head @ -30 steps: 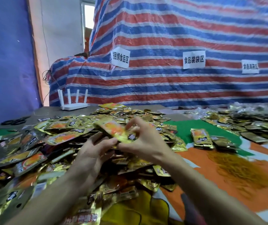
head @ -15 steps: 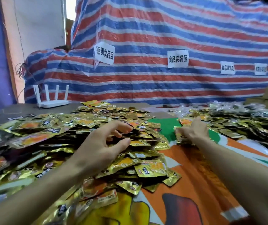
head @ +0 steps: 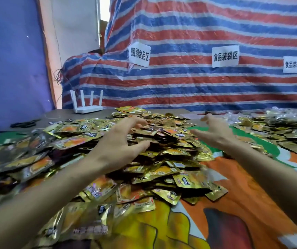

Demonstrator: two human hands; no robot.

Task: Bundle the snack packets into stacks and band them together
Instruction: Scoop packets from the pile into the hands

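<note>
Snack packets: the gold heap (head: 162, 159) covers the left half and middle of the table, from the near edge almost to the far edge. All of it is loose and I see nothing banded.
Left hand (head: 119, 146): released, with fingers spread and thumb out, low over the crown of the heap. I cannot tell whether the fingertips touch the packets.
Right hand (head: 214, 132): released, fingers loosely bent and holding nothing, hovering just above the heap's right flank.
Just changed: a second ago I had one packet pinched between both hands. Half a second ago the right hand was out on the green patch toward the right edge. Now it is back at the heap, empty.
Meaning for the task: I judge that one packet has been set aside to start or grow a stack, and that both hands are now going in for the next. Stacking is at an early stage and banding has not begun.
Second pile (head: 278, 130): more packets, duller and partly clear-wrapped, lie along the far right of the table, well apart from my hands.
Containers: I see no box, tray or bag. Everything lies straight on the printed cloth (head: 243, 203).
Far left corner: a white router (head: 88, 105) stands beside the striped tarp (head: 198, 87).
</note>
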